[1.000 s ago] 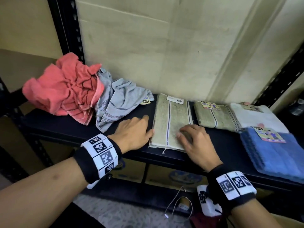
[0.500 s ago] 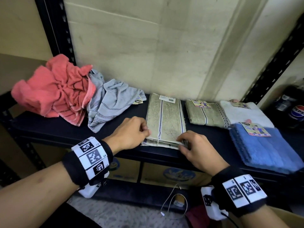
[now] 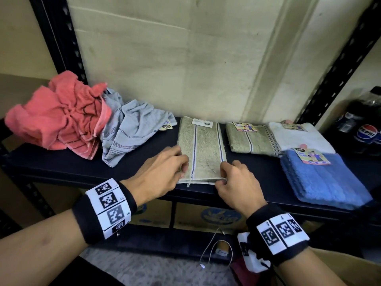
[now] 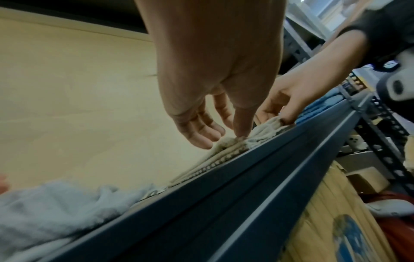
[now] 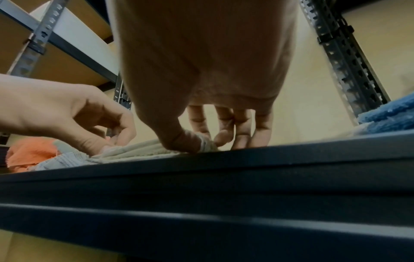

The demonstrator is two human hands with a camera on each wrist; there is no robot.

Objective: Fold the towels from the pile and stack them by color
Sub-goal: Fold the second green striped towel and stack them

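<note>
A beige towel (image 3: pixel 201 149) with dark stripes, folded into a long strip, lies mid-shelf with its paper tag at the far end. My left hand (image 3: pixel 182 168) pinches its near left corner. In the left wrist view my left hand (image 4: pixel 224 136) has its fingertips down on the beige towel (image 4: pixel 226 150). My right hand (image 3: pixel 221 174) pinches the near right corner. The right wrist view shows my right hand (image 5: pixel 208 141) with thumb and forefinger closed on the beige towel (image 5: pixel 134 152). A crumpled pink towel (image 3: pixel 59 114) and a grey striped towel (image 3: pixel 132 131) form the pile at the left.
On the black shelf (image 3: pixel 61 166), right of centre, lie a folded olive towel (image 3: pixel 251 139), a white towel (image 3: pixel 303 137) and a folded blue towel (image 3: pixel 323 178). Pepsi bottles (image 3: pixel 365 124) stand at the far right. Cardboard boxes (image 3: pixel 210 215) sit below. Black uprights flank the shelf.
Both hands have drawn back from lying flat on the beige towel to its near corners, where their fingers have now curled into pinches. The towel has not moved.
</note>
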